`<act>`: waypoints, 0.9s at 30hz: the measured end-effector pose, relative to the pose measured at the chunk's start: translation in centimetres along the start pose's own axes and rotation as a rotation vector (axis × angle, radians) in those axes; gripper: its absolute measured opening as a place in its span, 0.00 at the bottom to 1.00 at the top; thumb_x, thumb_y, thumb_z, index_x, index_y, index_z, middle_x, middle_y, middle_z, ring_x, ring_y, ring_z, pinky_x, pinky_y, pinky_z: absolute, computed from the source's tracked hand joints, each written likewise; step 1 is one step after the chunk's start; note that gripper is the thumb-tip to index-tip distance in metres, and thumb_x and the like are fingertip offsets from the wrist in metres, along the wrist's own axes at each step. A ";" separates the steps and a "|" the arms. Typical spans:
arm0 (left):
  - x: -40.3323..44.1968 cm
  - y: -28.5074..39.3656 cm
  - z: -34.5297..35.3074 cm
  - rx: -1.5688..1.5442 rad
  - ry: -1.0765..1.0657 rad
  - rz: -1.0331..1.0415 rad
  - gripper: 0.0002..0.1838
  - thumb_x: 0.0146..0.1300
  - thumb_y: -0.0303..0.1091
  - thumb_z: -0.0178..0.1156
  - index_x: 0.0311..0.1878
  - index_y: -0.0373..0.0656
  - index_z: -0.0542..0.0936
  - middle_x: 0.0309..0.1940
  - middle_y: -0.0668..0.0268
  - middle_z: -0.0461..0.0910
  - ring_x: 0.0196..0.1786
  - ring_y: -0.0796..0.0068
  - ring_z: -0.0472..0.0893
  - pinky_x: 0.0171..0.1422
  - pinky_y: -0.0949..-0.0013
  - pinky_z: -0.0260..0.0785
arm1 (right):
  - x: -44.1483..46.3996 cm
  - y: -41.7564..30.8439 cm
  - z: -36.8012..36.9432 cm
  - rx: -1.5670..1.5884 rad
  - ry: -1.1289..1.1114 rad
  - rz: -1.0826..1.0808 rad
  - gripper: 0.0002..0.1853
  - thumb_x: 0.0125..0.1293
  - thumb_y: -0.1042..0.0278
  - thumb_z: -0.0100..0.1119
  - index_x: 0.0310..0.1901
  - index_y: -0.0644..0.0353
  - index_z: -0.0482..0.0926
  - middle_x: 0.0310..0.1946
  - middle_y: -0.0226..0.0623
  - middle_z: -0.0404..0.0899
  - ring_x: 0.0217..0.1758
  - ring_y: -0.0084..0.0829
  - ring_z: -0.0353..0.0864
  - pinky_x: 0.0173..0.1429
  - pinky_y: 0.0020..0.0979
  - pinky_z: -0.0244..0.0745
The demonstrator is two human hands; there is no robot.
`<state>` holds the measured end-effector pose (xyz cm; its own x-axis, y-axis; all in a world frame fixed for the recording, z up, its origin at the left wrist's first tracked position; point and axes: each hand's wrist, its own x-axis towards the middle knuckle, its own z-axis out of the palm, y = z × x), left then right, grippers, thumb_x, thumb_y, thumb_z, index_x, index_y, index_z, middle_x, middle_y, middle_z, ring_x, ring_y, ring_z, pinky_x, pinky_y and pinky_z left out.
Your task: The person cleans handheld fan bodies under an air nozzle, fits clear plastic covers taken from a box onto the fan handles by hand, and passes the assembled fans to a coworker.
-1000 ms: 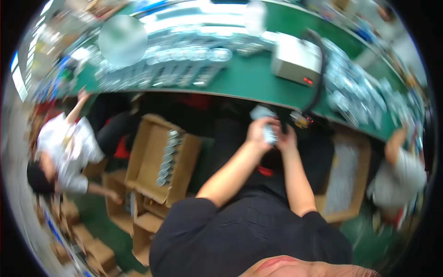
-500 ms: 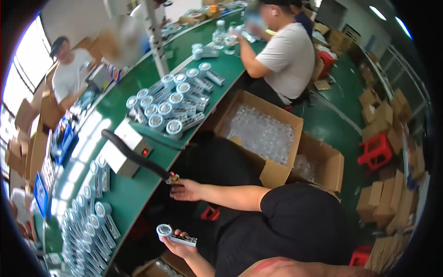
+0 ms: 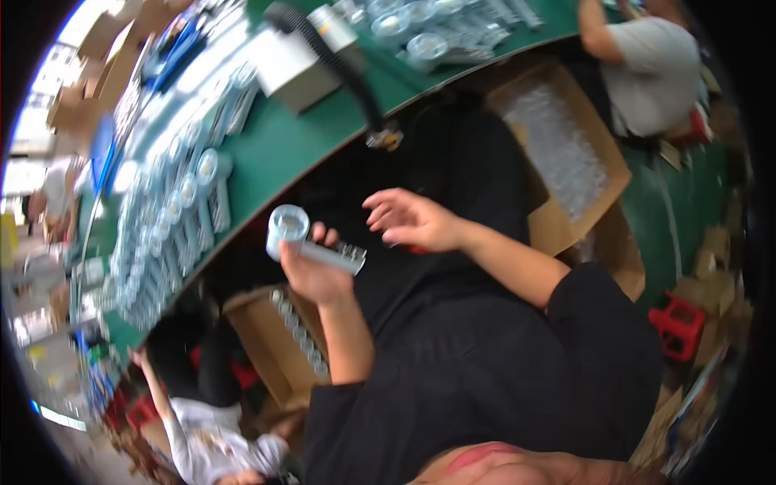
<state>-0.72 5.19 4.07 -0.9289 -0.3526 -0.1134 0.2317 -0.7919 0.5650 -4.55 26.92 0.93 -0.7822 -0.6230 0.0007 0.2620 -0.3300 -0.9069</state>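
Note:
My left hand (image 3: 315,273) is closed around a light-blue handheld device (image 3: 288,226) that looks like a small fan, with a round ring head and a straight handle. The head points up and left; dark markings show on the handle beyond my fingers. Just right of it, my right hand (image 3: 414,220) hovers over my lap, fingers apart and slightly bent, holding nothing. Above that hand, a black flexible hose (image 3: 339,69) ends in a metal tip (image 3: 384,139) hanging past the table edge, apart from my fingers.
On the green table (image 3: 279,166), many similar devices (image 3: 174,210) stand in rows at left. A white box unit (image 3: 295,69) is by the hose. An open carton (image 3: 267,347) holding round-ended pieces sits below left; another carton (image 3: 594,214) holds clear plastic parts. Co-workers sit at both sides.
My right hand has left the hose tip and come down toward the device. My left hand still holds the device. The view has tilted down and turned.

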 end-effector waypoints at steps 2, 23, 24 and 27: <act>-0.3 0.7 0.7 0.006 0.032 0.042 0.22 0.76 0.45 0.53 0.66 0.42 0.70 0.55 0.60 0.78 0.41 0.72 0.77 0.43 0.68 0.70 | -0.4 -0.9 0.7 0.156 -0.040 0.042 0.31 0.70 0.79 0.61 0.74 0.54 0.66 0.55 0.43 0.80 0.54 0.31 0.82 0.58 0.31 0.80; 0.1 0.5 0.6 -0.522 0.127 -0.206 0.24 0.77 0.45 0.55 0.66 0.38 0.70 0.52 0.52 0.79 0.43 0.71 0.79 0.44 0.69 0.75 | -1.0 -5.4 4.5 -0.425 -0.132 -0.784 0.36 0.55 0.85 0.70 0.63 0.53 0.65 0.59 0.47 0.78 0.62 0.50 0.81 0.62 0.45 0.82; 0.2 0.1 0.3 -0.570 0.134 -0.263 0.24 0.77 0.45 0.55 0.65 0.37 0.70 0.52 0.52 0.79 0.43 0.70 0.79 0.45 0.69 0.76 | -0.9 -5.5 4.8 -0.497 -0.153 -0.836 0.35 0.55 0.84 0.71 0.62 0.53 0.66 0.59 0.47 0.78 0.62 0.50 0.82 0.62 0.45 0.83; 0.3 -1.0 -1.0 -0.671 0.146 -0.360 0.24 0.77 0.46 0.55 0.64 0.36 0.71 0.52 0.51 0.79 0.43 0.71 0.80 0.46 0.70 0.77 | -0.6 -4.9 5.4 -0.585 -0.160 -0.883 0.34 0.54 0.83 0.72 0.61 0.53 0.68 0.60 0.45 0.77 0.62 0.51 0.82 0.62 0.44 0.83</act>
<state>-0.92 5.41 2.66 -0.9434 -0.0412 -0.3290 0.0913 -0.9862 -0.1381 -2.35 25.07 7.61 -0.4680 -0.4294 0.7724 -0.7054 -0.3449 -0.6192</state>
